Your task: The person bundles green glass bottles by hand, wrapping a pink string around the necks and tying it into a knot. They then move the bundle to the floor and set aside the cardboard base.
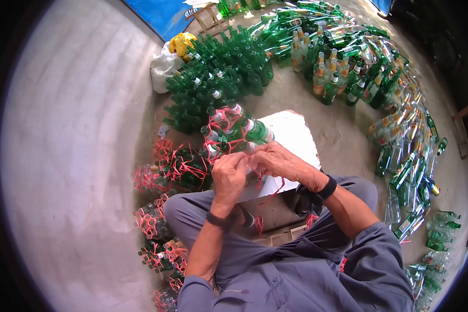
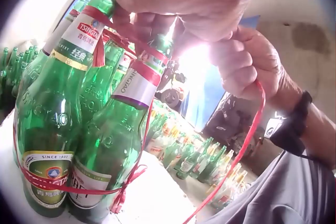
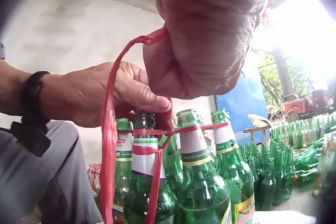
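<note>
I am working over a bundle of green Tsingtao beer bottles (image 1: 233,131) that is standing upright on a white block (image 1: 296,138) just in front of my knees. My left hand (image 1: 229,176) is curling its thumb and fingers at the bottle necks (image 3: 190,132), pinching the red plastic twine (image 2: 251,129) where it is crossing there. My right hand (image 1: 278,161) is closing in a fist on the same twine, just beside the left, and a free length is running down out of it toward my lap. The twine is circling the necks and also the bottle bodies near the labels.

I am judging the bundle to be heavy and brittle. The glass is smooth and slippery, and likely to chip if the bottles are knocking together. The twine is looking thin, soft and slick, so it may be sliding through a loose grip and biting into skin under load. The best hold, I am thinking, is on the twine right at the necks, not on the glass itself.

More tied bundles (image 1: 184,167) are sitting on the floor to my left, and loose bottles (image 1: 348,62) are lying well apart beyond the block.
</note>
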`<act>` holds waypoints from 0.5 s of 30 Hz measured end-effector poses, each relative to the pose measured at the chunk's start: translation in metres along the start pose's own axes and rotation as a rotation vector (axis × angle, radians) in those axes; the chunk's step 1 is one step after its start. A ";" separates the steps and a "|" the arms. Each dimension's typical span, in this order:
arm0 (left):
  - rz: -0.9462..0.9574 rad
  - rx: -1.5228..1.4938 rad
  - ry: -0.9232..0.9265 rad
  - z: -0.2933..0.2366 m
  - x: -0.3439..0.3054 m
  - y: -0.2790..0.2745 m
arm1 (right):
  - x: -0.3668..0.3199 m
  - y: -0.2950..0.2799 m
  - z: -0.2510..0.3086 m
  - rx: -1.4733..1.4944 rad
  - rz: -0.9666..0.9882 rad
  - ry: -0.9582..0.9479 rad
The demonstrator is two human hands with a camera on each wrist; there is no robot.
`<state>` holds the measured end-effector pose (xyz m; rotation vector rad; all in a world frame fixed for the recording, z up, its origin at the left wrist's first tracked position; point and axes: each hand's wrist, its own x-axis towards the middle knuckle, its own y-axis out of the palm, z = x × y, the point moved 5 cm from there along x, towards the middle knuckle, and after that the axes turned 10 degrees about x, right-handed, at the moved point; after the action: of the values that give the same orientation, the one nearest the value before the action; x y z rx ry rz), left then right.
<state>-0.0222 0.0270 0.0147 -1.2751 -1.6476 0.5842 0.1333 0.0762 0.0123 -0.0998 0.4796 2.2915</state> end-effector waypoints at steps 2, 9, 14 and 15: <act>0.004 -0.052 -0.051 0.006 -0.002 0.002 | 0.001 -0.005 -0.002 -0.140 -0.029 -0.007; 0.058 -0.289 -0.250 0.015 -0.003 0.004 | -0.003 -0.026 -0.015 -0.730 -0.112 -0.177; 0.105 -0.306 -0.269 0.019 -0.003 0.007 | -0.008 -0.027 -0.017 -0.987 -0.265 -0.368; 0.101 -0.297 -0.254 0.020 -0.003 0.007 | -0.008 -0.027 -0.016 -1.046 -0.320 -0.370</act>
<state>-0.0360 0.0298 -0.0013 -1.5568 -1.9424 0.5981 0.1573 0.0817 -0.0092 -0.2349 -0.8838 1.9462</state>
